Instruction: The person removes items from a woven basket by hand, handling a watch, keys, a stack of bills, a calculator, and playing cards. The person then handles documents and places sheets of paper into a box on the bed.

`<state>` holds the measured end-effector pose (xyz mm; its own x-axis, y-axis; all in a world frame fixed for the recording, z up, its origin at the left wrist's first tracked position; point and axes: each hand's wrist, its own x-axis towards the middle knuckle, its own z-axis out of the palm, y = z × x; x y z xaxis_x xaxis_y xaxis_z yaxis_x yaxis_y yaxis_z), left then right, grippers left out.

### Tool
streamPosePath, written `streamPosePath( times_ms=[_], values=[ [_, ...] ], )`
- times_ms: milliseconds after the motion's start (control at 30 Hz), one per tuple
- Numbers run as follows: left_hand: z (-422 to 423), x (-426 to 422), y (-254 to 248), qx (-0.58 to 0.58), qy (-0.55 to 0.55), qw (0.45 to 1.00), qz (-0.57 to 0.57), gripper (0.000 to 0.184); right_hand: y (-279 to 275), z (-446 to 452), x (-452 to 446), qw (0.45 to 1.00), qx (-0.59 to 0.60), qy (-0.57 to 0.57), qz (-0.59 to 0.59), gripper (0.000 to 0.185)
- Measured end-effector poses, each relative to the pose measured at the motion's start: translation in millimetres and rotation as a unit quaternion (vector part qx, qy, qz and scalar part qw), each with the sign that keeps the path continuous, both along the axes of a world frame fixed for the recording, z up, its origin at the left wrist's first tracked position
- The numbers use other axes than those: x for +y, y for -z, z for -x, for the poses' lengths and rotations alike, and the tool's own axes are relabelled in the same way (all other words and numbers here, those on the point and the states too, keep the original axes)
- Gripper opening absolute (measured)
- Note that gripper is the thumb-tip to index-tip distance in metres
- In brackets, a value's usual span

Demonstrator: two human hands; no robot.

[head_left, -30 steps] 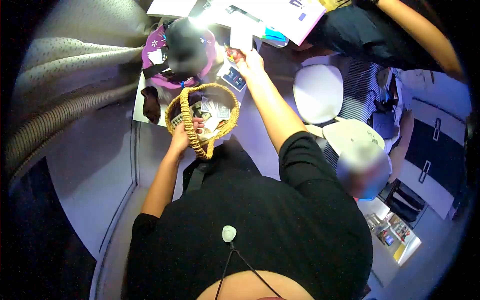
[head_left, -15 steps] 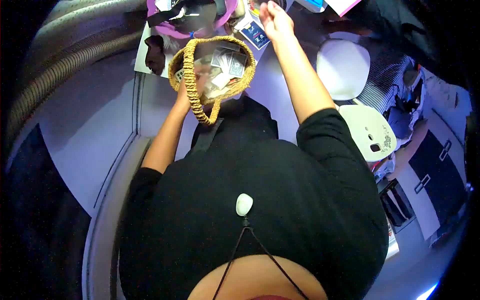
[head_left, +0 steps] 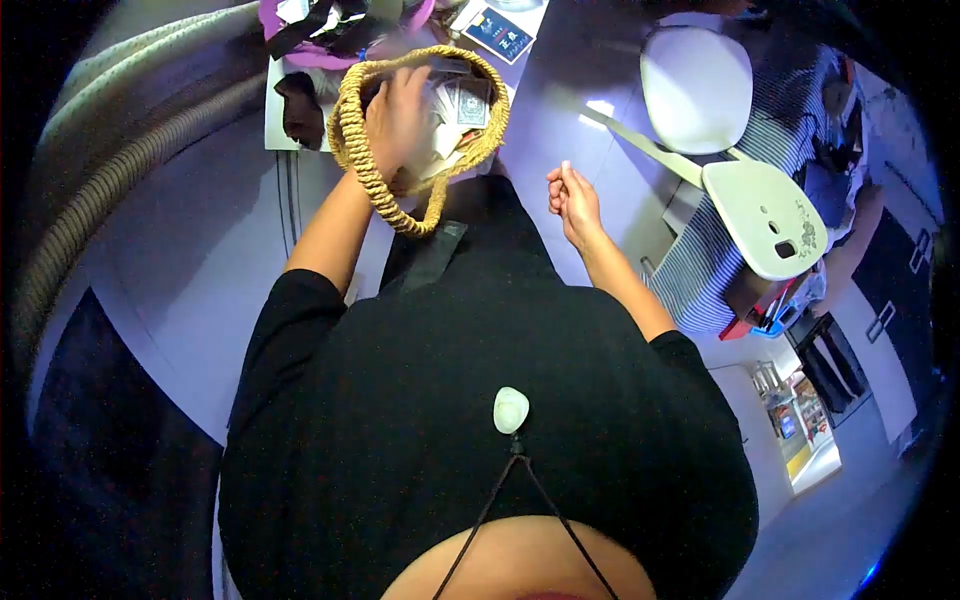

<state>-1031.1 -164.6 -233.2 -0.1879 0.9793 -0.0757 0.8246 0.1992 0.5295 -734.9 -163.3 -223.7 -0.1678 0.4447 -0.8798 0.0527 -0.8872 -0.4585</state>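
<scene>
At left, a purple container [head_left: 312,55] sits on the white bench [head_left: 274,110]. Between bench and body, the left hand [head_left: 398,115] now reaches farther into a round basket [head_left: 497,85] of coarse, braided straw, its ropy handle crossing the wrist; the blurred fingers extend, whether pinching anything cannot be told. Flat cards [head_left: 470,103] lie inside. The right hand [head_left: 575,205] has drawn back, fingers loosely curled, contents unclear, left of a smooth, rounded white seat [head_left: 697,90].

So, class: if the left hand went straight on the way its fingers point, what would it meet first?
Probably the left hand would meet the far rim of the woven basket, though blur and unclear depth mean it might pass above.
</scene>
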Motion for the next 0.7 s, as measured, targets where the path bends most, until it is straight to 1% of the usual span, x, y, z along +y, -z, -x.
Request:
streamPosePath(
  times_ms=[67,133,167,233,267,333,367,400,467,500,600,633,700],
  values=[
    [4.2,-2.0,13.9,0.038,0.002,0.997,-0.062,0.039,-1.1,-4.9,-10.6,1.000,0.004,0.001,0.005,0.033],
    [6.9,-9.8,21.4,0.044,-0.039,0.998,-0.018,0.032,1.4,-5.5,-17.3,1.000,0.000,0.008,0.004,0.030],
    [6.9,-11.2,19.2,0.045,-0.036,0.998,-0.017,0.032,3.1,-5.7,-18.5,1.000,0.002,0.012,0.005,0.030],
    [4.5,-15.8,13.9,0.051,-0.087,0.991,0.092,0.026,5.5,-7.2,-21.9,1.000,0.009,0.014,0.003,0.025],
    [2.2,-14.2,10.9,0.051,-0.084,0.991,0.093,0.026,6.3,-7.6,-22.9,1.000,0.009,0.016,0.004,0.025],
    [-2.8,-7.1,6.2,0.064,-0.098,0.982,0.145,0.030,8.0,-8.1,-22.0,1.000,0.017,0.006,0.001,0.022],
    [-2.9,-2.9,12.4,0.076,-0.106,0.976,0.172,0.035,8.3,-8.3,-21.3,1.000,0.016,0.006,0.000,0.022],
    [-3.2,1.5,17.8,0.075,-0.107,0.976,0.172,0.035,8.8,-8.3,-20.4,1.000,0.014,0.007,-0.003,0.021],
    [-5.2,7.8,21.0,0.051,-0.131,0.971,0.196,0.037,9.3,-9.5,-19.8,1.000,0.013,0.006,-0.005,0.021],
    [-5.3,13.3,16.2,-0.002,-0.124,0.968,0.219,0.039,10.2,-10.7,-19.2,1.000,0.009,0.003,-0.008,0.021],
    [-12.0,20.8,17.5,-0.007,-0.108,0.970,0.218,0.039,10.7,-13.1,-16.2,1.000,0.001,-0.002,-0.012,0.021],
    [-13.5,22.0,19.3,-0.014,-0.113,0.969,0.219,0.045,10.3,-14.0,-15.3,1.000,-0.003,-0.004,-0.011,0.021],
    [-16.9,24.7,19.5,-0.024,-0.122,0.966,0.226,0.049,10.4,-15.1,-13.6,1.000,-0.003,-0.006,-0.011,0.021]
  ],
)
